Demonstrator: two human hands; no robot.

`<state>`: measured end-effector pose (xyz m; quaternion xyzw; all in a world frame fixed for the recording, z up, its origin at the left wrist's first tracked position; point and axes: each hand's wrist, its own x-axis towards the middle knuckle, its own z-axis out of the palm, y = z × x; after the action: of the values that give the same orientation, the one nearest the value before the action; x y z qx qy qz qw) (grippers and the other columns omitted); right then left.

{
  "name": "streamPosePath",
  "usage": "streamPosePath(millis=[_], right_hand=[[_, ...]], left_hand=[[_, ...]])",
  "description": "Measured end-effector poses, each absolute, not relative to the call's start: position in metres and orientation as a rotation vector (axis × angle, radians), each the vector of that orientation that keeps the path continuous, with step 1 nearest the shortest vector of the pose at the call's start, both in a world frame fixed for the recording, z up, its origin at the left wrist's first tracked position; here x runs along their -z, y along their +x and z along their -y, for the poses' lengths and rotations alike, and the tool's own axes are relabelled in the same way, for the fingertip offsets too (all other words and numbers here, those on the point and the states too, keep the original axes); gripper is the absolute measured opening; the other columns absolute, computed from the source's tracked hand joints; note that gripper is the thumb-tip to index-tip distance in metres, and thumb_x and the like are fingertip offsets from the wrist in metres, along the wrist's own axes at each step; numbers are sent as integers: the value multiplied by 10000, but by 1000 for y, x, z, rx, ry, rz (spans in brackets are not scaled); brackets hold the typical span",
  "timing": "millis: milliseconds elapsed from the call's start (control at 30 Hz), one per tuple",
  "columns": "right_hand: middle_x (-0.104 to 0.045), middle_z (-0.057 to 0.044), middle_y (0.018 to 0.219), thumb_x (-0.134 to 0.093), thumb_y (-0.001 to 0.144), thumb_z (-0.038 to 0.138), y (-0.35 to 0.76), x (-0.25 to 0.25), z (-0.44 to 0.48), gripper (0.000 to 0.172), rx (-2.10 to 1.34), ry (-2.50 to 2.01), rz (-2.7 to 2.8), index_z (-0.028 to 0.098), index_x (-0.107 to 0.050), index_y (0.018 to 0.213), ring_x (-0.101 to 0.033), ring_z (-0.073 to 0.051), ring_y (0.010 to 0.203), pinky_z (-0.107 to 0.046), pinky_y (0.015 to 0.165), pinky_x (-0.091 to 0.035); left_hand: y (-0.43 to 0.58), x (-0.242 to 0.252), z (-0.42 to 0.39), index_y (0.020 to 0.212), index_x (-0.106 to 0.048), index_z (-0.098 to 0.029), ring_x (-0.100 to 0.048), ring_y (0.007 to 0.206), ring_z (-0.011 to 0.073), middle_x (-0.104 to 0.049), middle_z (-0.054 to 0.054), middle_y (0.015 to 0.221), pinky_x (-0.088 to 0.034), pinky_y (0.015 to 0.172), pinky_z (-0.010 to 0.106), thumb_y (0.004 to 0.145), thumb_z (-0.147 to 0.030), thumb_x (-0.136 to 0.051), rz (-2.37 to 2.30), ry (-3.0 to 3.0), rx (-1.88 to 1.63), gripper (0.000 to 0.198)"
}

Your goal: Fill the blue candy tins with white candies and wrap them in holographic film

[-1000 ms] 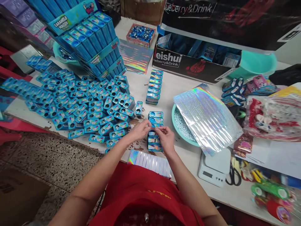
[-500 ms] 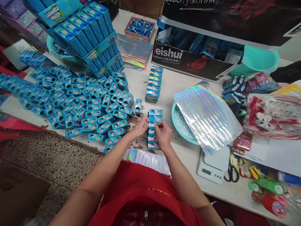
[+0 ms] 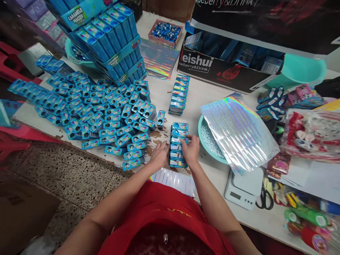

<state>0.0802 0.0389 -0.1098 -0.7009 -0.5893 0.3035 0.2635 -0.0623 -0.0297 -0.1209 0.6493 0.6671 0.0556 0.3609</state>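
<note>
A row of small blue candy boxes (image 3: pixel 179 156) stands on the table in front of me, several with shiny strips across their tops. My left hand (image 3: pixel 159 155) lies at the row's left side, fingers stretched towards it. On the other side, my right hand (image 3: pixel 191 148) has its thumb on a box top and its fingers apart along the right edge. A sheet of silvery stickers (image 3: pixel 174 182) lies by my apron. Behind the row is a second row of boxes (image 3: pixel 177 97) with shiny strips. One single box (image 3: pixel 160 118) stands to the left.
Many blue boxes (image 3: pixel 111 124) crowd the left, below stacked display trays (image 3: pixel 114 60). Right of my hands, a teal basin (image 3: pixel 212 156) of white pellets is partly covered by a holographic sheet (image 3: pixel 239 131). A scale (image 3: pixel 240 196) and scissors (image 3: pixel 264 198) lie nearby.
My right thumb and fingers have moved from a pinch at a box top to a spread position. My left hand has drawn slightly back towards me. The whole view has shifted a little.
</note>
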Motion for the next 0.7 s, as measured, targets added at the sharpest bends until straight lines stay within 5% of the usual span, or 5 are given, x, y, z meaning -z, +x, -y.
streamPosePath(millis=[200, 400, 533, 700], right_hand=[[-518, -91, 993, -465, 863, 262, 90, 88, -7, 186, -578, -1632, 1726, 173, -548, 1004, -529, -185, 785, -345, 737, -451], [-591, -57, 883, -476, 883, 167, 81, 85, 70, 165, -1152, -940, 2232, 218, -600, 980, -575, -171, 855, -286, 743, -499], [-568, -122, 1059, -548, 829, 159, 70, 114, 88, 326, -1151, -1199, 2491, 168, -560, 1155, -553, -239, 974, -381, 845, -494], [-559, -135, 1079, -546, 835, 171, 59, 131, 92, 369, -1058, -1224, 2726, 158, -556, 1203, -518, -255, 996, -395, 883, -466]], left_hand=[[-84, 117, 74, 1138, -545, -136, -423, 1198, 273, -514, 148, 1225, -345, 1001, 389, 774, -24, -353, -1715, 1652, 266, 426], [-87, 106, 95, 1053, -549, -123, -452, 1185, 291, -538, 175, 1188, -356, 969, 411, 806, -67, -358, -1674, 1556, 357, 317], [-99, 103, 90, 1073, -524, -165, -606, 945, 231, -651, 108, 958, -435, 800, 315, 758, -41, -408, -1629, 1482, 351, 358], [-103, 107, 88, 1081, -496, -173, -613, 909, 207, -663, 76, 917, -420, 738, 264, 741, -68, -465, -1673, 1442, 291, 357]])
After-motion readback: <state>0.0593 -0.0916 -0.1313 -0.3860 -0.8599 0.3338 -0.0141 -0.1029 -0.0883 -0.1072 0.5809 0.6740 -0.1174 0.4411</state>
